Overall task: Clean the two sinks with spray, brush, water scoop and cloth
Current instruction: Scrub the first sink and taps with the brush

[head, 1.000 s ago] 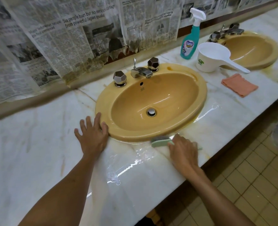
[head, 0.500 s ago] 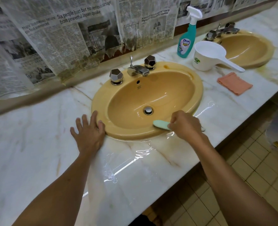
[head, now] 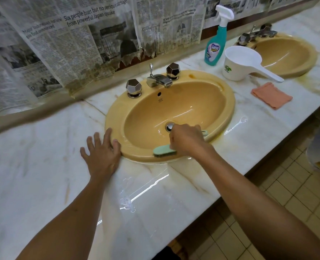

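**Head view: brush on the near sink's front rim**

Head camera looks down at the mint-green brush [head: 164, 150], which lies bristles-down on the front rim of the near sink [head: 228, 102], a yellow-tan oval basin set into the marble counter [head: 33, 166]. The right hand [head: 188, 140] is curled round the brush's handle end, its knuckles over the basin just beside the chrome drain [head: 169, 127]. The left hand [head: 102, 153] rests flat on the counter with fingers spread and straight, thumb touching the sink's left rim. Water glistens on the counter in front of the basin. Further right stand the teal spray bottle [head: 215, 47] and the white water scoop [head: 239, 63], its handle pointing right. The folded orange cloth [head: 271, 95] lies near the counter's edge. Beyond them sits the far sink [head: 305, 62]. Newspaper [head: 71, 44] covers the wall behind.
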